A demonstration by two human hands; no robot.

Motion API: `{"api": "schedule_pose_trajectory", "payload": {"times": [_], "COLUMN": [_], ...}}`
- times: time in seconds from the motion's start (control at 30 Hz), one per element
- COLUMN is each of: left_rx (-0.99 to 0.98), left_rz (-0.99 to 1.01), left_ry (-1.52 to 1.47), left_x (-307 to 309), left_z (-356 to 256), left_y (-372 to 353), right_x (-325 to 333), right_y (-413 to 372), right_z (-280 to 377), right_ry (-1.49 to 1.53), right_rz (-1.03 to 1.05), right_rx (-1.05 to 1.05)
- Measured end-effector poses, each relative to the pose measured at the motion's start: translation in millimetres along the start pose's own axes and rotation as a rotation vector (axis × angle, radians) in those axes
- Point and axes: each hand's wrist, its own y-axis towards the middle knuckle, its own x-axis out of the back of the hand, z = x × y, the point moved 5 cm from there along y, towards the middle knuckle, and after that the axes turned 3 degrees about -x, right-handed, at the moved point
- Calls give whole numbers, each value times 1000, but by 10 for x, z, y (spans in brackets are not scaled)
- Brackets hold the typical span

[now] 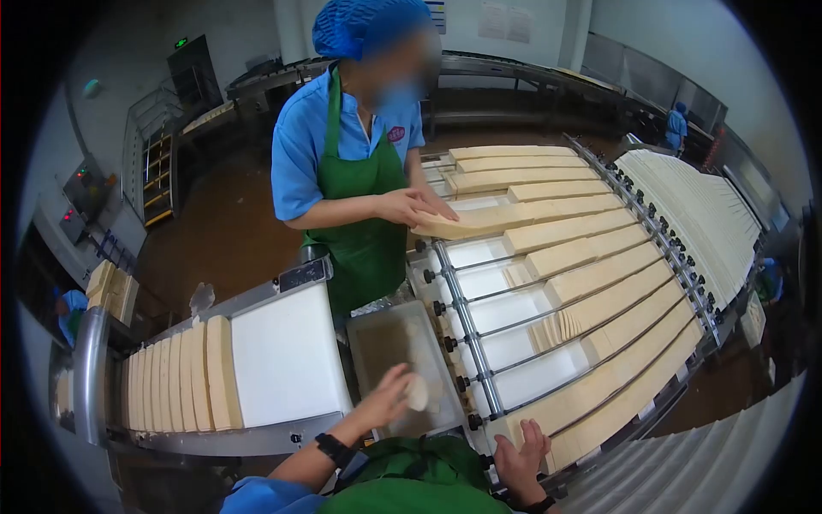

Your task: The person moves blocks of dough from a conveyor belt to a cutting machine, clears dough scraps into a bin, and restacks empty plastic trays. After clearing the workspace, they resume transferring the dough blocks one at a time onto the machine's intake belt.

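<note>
Above a grey bin (364,330), my left hand (385,401) grips a pale, thin, rounded piece (417,392) that looks like a flat wafer or slice. My right hand (521,456) is open, its fingers a little apart, at the near end of a long pale row (582,418) in the nearest lanes of the slanted rack. Metal rods divide these lanes. In a middle lane, several thin slices (561,326) lean apart at the end of their row.
Across the bin stands a co-worker in a green apron (364,248), both hands on a long pale stack (479,220). To the left, a white conveyor belt (287,351) carries pale stacks (184,377). A metal crossbar (467,330) with black knobs spans the lanes.
</note>
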Motion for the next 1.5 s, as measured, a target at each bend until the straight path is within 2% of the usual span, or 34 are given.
{"api": "schedule_pose_trajectory", "payload": {"times": [0.03,0.1,0.13,0.2,0.37,0.63,0.67,0.77,0.83,0.93,1.0,1.13,1.2,1.23,1.27,1.33,1.37,1.5], "left_rx": [55,126,130,224,306,223,139,26,-124,-173,-96,-122,-151,-114,-133,-143,-157,-162], "left_rz": [-86,-326,-335,-437,-539,-491,-512,-403,-314,-239,-206,-267,-290,-315,-311,-320,-323,-320], "left_ry": [80,430,431,742,694,617,645,666,651,556,600,552,575,585,559,551,539,502], "left_x": [118,212,206,242,120,44,3,19,-17,-129,-117,-84,-82,-90,-100,-42,-46,-23], "left_z": [121,499,625,732,681,819,875,653,540,764,765,700,677,686,682,695,676,654], "left_y": [-156,-517,-661,-937,-1187,-1259,-1277,-1206,-1188,-1194,-1189,-1175,-1184,-1207,-1208,-1193,-1203,-1209], "right_x": [10,30,11,-37,-19,-38,-74,-36,-29,-82,-130,-256,-241,-5,131,-3,-58,-130], "right_y": [19,44,47,14,31,9,-42,34,-10,-53,-86,-160,-128,54,124,169,34,2], "right_z": [16,19,13,-6,41,-13,-33,-15,27,-37,-69,-107,-145,39,39,-114,-29,-82], "right_ry": [0,106,109,94,99,105,78,55,68,47,113,155,128,138,155,492,-26,6], "right_rz": [4,4,3,12,0,-43,-44,-51,-29,17,-29,-30,-112,-91,-80,291,-48,-99], "right_rx": [4,-33,-23,-38,-8,-59,-39,-22,-23,-43,-75,-42,-124,-198,-169,-504,59,50]}}
